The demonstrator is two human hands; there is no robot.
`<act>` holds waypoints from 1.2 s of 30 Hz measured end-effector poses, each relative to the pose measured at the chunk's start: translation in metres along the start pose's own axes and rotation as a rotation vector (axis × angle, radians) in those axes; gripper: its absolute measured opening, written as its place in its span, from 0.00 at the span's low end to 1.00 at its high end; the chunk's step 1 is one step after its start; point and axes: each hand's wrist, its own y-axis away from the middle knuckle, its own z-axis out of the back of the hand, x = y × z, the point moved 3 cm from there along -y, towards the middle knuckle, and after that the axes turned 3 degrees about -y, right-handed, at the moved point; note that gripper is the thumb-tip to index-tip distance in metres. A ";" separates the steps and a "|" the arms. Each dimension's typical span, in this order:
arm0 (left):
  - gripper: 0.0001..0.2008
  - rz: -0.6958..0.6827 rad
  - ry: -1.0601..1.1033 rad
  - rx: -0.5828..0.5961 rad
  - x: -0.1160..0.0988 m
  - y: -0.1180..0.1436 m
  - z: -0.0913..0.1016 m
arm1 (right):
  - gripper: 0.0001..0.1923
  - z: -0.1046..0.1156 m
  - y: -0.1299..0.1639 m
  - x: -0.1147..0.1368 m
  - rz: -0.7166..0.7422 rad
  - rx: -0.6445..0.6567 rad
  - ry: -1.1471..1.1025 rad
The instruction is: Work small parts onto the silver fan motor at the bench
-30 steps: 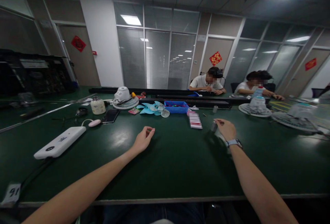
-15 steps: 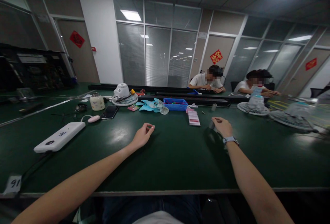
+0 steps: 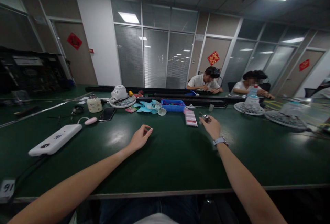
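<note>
We count two bare forearms stretched over a dark green workbench, its matte top catching ceiling glare. Our right hand, a watch on its wrist, pinches a small silvery metal part at the fingertips, raised just above the bench at about one o'clock; our left hand rests at eleven o'clock with fingers loosely curled around nothing. Just beside the metal part, at twelve, lies one small striped card. Farther back sit one blue plastic tray, one cluster of pale blue fan blades, one white fan motor on a round wire grille, one cream jar, one dark phone and one pink oval piece. At ten o'clock a long white plastic power bank lies flat. Two more grilles lie at two o'clock. Two seated co-workers work at the far bench before glass partitions with blinds; three red diamond decorations hang on the doors.
</note>
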 end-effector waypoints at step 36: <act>0.16 -0.083 -0.036 0.053 0.000 0.001 0.003 | 0.19 -0.062 0.148 0.158 0.325 0.789 -0.580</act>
